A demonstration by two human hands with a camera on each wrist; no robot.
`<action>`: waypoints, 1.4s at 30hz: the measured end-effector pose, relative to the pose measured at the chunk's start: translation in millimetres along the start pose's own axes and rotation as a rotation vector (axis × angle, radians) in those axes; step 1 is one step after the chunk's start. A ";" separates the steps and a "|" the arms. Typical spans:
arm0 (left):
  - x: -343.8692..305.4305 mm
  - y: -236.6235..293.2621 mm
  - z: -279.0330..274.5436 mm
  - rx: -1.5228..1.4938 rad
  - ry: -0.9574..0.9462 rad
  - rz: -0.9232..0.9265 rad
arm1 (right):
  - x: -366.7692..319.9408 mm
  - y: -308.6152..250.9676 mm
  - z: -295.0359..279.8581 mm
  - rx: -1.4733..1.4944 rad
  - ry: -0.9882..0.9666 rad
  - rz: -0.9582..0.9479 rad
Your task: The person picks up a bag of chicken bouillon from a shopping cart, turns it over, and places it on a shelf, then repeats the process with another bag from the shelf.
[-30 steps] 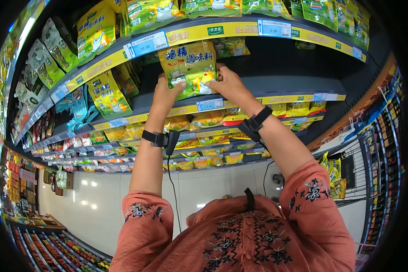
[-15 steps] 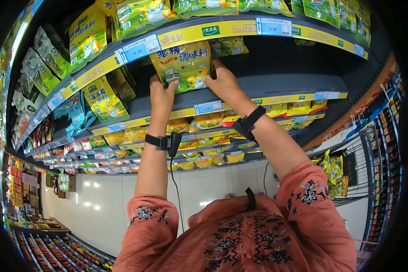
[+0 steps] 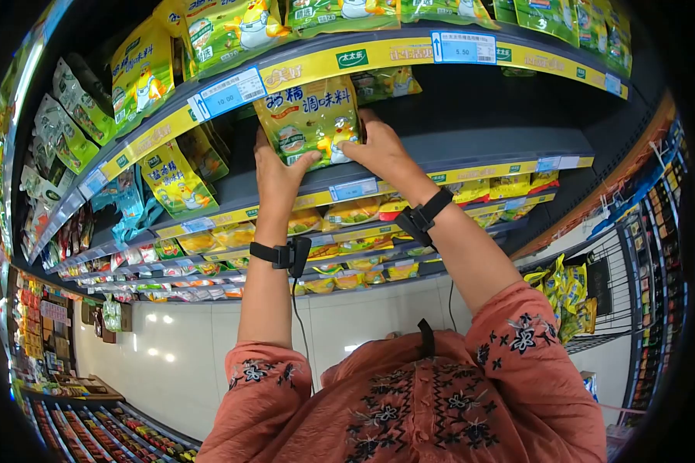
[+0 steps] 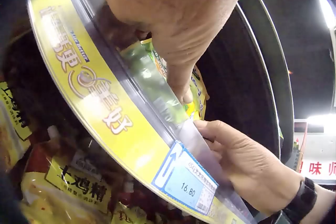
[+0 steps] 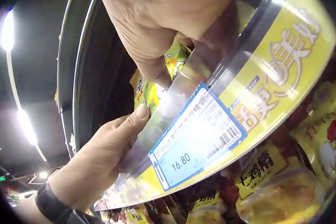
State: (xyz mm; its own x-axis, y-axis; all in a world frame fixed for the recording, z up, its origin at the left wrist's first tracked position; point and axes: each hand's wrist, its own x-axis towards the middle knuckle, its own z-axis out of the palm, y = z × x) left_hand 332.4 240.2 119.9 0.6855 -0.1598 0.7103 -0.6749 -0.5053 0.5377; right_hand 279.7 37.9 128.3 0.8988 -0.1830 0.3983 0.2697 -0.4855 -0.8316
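Observation:
A yellow-green bag of chicken bouillon seasoning [image 3: 309, 116] stands upright on a dark shelf, its printed front facing me. My left hand [image 3: 278, 171] holds the bag's left lower side, with the thumb on the front near the bottom edge. On the other side, my right hand [image 3: 384, 154] grips the right edge, thumb over the printed chick. The fingers behind the bag are hidden. In the left wrist view the bag [image 4: 197, 95] shows only partly behind the clear shelf lip. From the right wrist, the left thumb appears close to the bag's front [image 5: 152, 94].
An upper shelf edge with a price label [image 3: 228, 94] overhangs the bag's top. Another yellow bag [image 3: 176, 181] stands to the left, and more bags [image 3: 386, 83] sit behind. A wire cart [image 3: 610, 285] with yellow packets [image 3: 560, 297] stands at right.
The bag has gone slightly deeper onto the shelf, away from its front edge, and sits a little further left in view. Both hands stay on it, the left thumb now lower.

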 end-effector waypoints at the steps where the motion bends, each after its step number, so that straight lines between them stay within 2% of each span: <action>1: -1.0 -0.5 0.0 -0.002 -0.013 -0.025 | 0.5 1.4 0.5 -0.007 0.004 0.002; 3: -2.2 -0.8 0.0 -0.007 -0.039 -0.075 | 1.8 3.7 2.0 -0.021 0.012 0.006; 9: -5.4 -3.9 1.5 0.036 0.034 -0.002 | 2.0 4.8 3.2 0.018 0.025 0.011; 12: -5.9 -1.1 0.2 0.012 -0.022 -0.027 | -0.2 -1.6 0.6 -0.040 0.024 0.011; 15: -5.8 6.3 -0.6 0.048 -0.014 -0.018 | 1.3 -0.9 -0.6 -0.069 -0.007 0.041; 21: -4.1 -0.9 5.4 0.078 -0.009 -0.004 | 2.7 9.1 4.2 -0.037 0.018 -0.047; 24: -5.4 -3.7 8.4 0.115 0.008 -0.006 | 0.0 5.7 2.1 -0.036 0.014 -0.006; 27: -4.7 -15.0 7.0 0.180 0.016 0.107 | -0.5 14.2 6.4 -0.170 0.083 -0.070; 30: -6.2 -28.3 0.4 0.343 0.089 0.162 | -35.0 7.9 -0.7 -0.111 0.310 -0.301; 31: -10.3 -17.4 -3.1 0.197 0.138 0.132 | -49.7 6.3 -7.5 -0.101 0.355 -0.388; 32: -15.9 -25.7 -4.4 0.302 0.183 0.218 | -66.4 4.1 -17.3 -0.041 0.336 -0.355; 33: -27.6 15.9 -9.5 -0.023 0.139 0.191 | -85.9 3.0 -27.8 0.028 0.319 -0.323; 37: -97.8 76.7 -1.2 -0.258 -0.007 0.111 | -164.9 6.1 -84.6 0.259 0.335 -0.055; 39: -145.9 63.8 29.8 -0.356 -0.236 0.000 | -200.6 15.9 -111.1 0.384 0.333 0.102; 41: -192.1 89.4 59.5 -0.520 -0.584 -0.144 | -236.9 35.6 -139.0 0.544 0.424 0.189; 42: -211.6 104.7 70.3 -0.528 -0.698 -0.216 | -253.3 47.0 -154.4 0.590 0.495 0.212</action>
State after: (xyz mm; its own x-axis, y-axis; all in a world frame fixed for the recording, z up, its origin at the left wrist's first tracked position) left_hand 135.9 161.6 -6.1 0.7057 -0.6719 0.2247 -0.4317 -0.1563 0.8884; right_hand 11.4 -70.7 48.1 0.7307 -0.6466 0.2189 0.3731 0.1098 -0.9213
